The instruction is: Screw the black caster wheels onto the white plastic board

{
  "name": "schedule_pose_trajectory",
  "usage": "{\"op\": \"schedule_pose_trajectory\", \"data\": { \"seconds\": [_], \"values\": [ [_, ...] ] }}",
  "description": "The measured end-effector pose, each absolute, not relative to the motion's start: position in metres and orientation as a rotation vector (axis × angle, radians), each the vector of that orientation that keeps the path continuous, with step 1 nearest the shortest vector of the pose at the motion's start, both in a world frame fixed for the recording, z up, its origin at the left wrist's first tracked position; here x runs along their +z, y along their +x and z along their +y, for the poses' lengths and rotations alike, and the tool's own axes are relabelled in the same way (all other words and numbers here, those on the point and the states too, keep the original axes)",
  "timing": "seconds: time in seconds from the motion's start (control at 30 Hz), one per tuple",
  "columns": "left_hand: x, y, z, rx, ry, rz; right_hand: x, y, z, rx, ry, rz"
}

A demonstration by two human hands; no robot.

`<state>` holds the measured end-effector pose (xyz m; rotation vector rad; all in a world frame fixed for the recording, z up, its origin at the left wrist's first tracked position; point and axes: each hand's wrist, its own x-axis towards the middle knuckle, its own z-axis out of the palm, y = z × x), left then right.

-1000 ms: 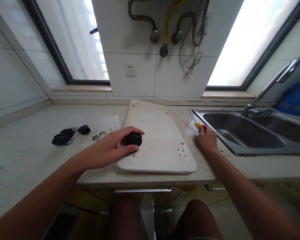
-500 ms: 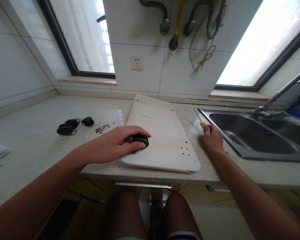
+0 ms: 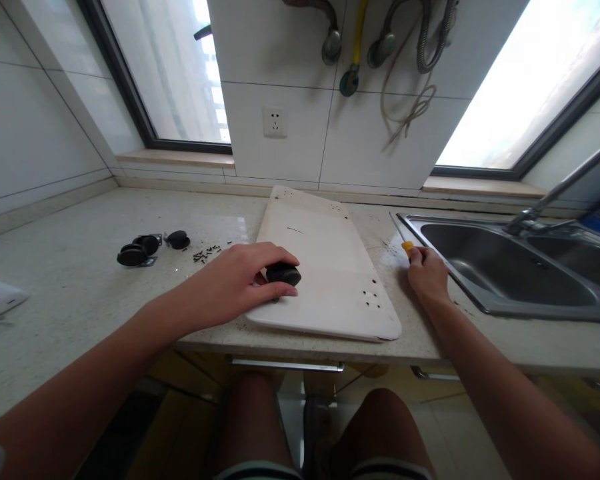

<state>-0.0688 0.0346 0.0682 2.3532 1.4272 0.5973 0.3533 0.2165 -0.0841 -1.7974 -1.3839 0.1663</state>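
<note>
The left hand [image 3: 240, 277] is curled around a black caster [image 3: 283, 273] standing on the near left corner of a white board [image 3: 330, 280] lying on the table [image 3: 70, 293]. The right hand [image 3: 427, 277], just right of the board, is closed on a yellow-handled tool [image 3: 407, 248]. Farther left lie spare casters [image 3: 140, 251] and screws [image 3: 206, 253]; a sink [image 3: 500, 267] sits to the right.
</note>
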Motion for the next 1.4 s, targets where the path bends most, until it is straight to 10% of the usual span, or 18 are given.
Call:
{"op": "schedule_pose_trajectory", "data": {
  "seconds": [1.4],
  "values": [
    [0.068, -0.067, 0.026, 0.378, 2.524, 1.674, -0.085, 0.354, 0.217, 0.166, -1.782, -1.394]
  ]
}}
